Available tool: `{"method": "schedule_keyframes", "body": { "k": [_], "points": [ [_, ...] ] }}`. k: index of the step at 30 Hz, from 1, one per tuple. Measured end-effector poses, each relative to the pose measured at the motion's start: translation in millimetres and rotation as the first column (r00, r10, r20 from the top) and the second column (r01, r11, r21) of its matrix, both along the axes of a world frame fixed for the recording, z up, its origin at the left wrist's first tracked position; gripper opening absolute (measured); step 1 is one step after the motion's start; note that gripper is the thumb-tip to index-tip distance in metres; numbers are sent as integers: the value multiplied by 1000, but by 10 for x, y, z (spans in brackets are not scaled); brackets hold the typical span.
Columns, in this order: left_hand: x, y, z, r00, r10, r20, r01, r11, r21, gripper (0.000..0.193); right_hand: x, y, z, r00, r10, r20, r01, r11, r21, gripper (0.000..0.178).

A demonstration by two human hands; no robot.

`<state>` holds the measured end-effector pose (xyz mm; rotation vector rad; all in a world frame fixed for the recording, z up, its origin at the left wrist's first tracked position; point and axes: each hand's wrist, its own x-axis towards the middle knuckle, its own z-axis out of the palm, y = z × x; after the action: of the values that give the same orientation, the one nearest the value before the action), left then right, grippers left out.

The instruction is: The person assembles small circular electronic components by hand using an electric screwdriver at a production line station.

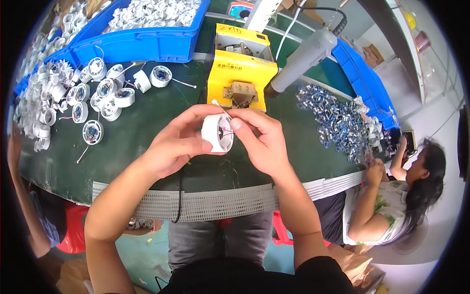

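Note:
Between my hands, in front of the yellow machine, is a white round plastic housing (210, 130), tilted with its open side turned to the right. My left hand (169, 147) is closed around it, thumb below and fingers along the top. Thin wires (227, 131) show inside the opening. At the upper right of the rim, the thumb and index finger of my right hand (264, 139) pinch the wire lead. A small white connector (215, 103) sticks up just above the housing. The yellow bench machine (242, 73) has a metal fixture (242, 93) low on its front.
Several white housings with circuit boards (105, 88) lie left, beside a heap of white parts (36, 98). A blue bin (147, 44) stands behind. Small blue parts (333, 117) are piled right, near a seated person (387, 201). A grey tube (306, 59) rises behind the machine.

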<state>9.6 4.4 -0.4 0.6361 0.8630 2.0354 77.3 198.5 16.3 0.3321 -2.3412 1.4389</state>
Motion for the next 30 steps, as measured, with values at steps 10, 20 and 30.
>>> {"method": "schedule_keyframes", "body": {
  "k": [10,20,30],
  "points": [
    [-68,24,-133,974,57,222,-49,998,-40,33,33,54,-118,992,62,-110,-62,998,5,10],
    [-39,34,-130,991,131,-12,-125,914,-386,38,39,-113,-91,871,12,-492,265,831,489,18],
    [-71,-30,-14,948,259,184,-180,915,-362,32,30,38,-37,970,12,-242,67,947,314,33]
  ]
}}
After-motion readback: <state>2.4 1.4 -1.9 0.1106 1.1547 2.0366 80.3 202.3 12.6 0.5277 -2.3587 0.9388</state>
